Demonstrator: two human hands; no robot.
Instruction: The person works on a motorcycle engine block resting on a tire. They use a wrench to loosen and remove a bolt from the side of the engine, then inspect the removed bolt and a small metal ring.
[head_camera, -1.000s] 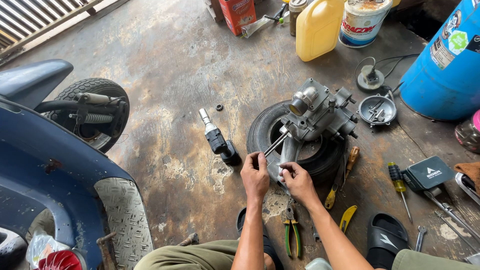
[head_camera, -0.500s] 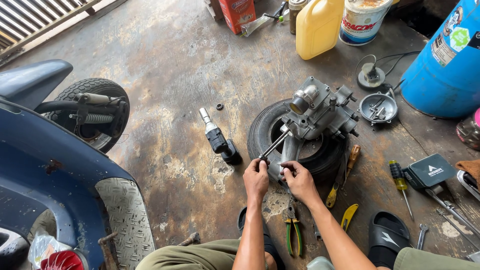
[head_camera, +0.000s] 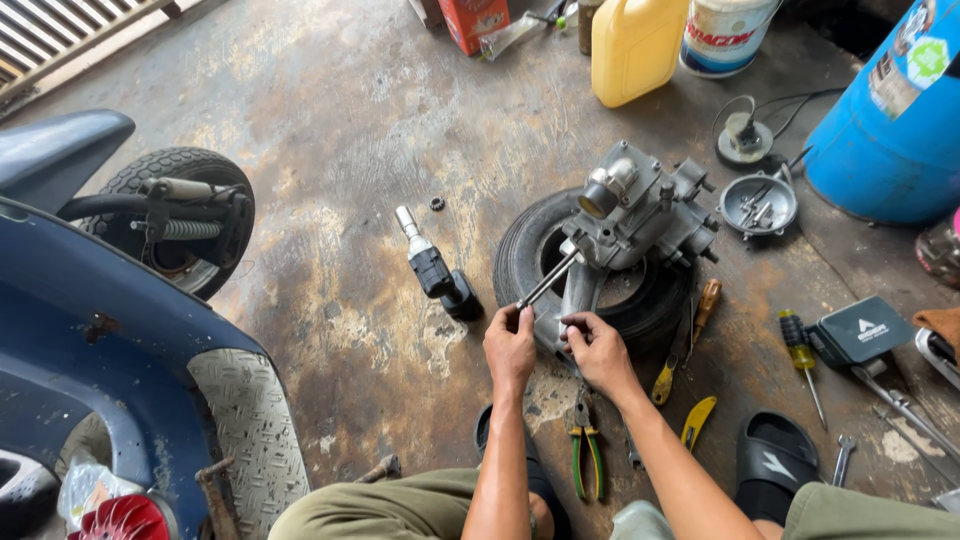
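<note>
A grey metal engine block (head_camera: 640, 215) rests on a small black tyre (head_camera: 525, 250) on the concrete floor. A long steel rod (head_camera: 548, 278) sticks out of the block toward me. My left hand (head_camera: 511, 348) is closed around the near end of that rod. Beside it, my right hand (head_camera: 598, 350) pinches a small metal part at the block's lower arm (head_camera: 578, 292). Both forearms reach in from the bottom edge.
A black impact tool (head_camera: 437, 270) lies left of the tyre. Green-handled pliers (head_camera: 585, 447), yellow-handled tools (head_camera: 697, 420), screwdrivers (head_camera: 800, 350), a metal bowl of parts (head_camera: 760, 205), a yellow jug (head_camera: 636, 45), a blue drum (head_camera: 895, 110) and a blue scooter (head_camera: 100, 310) surround me.
My hands have stayed on the rod and the block's arm. The view has shifted slightly; nothing else has visibly moved.
</note>
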